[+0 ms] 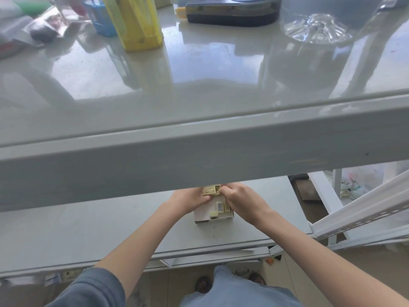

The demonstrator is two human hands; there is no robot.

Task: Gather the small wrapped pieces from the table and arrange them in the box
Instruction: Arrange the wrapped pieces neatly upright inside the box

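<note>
A small white box (202,214) lies open on the lower grey shelf (88,229), with cream wrapped pieces (224,206) set inside it along its right side and one at its front. Just beyond the box, both hands meet on a cream wrapped piece (210,191). My left hand (189,201) grips it from the left and my right hand (240,199) pinches it from the right. The upper table's front edge hides the far ends of the fingers and whatever lies behind the piece.
The thick front edge of the glossy upper table (199,151) overhangs the hands. On that table stand a yellow container (137,21), a blue basket (100,16), a dark case (230,12) and a clear glass dish (318,27). A white perforated rail (363,216) slants at right.
</note>
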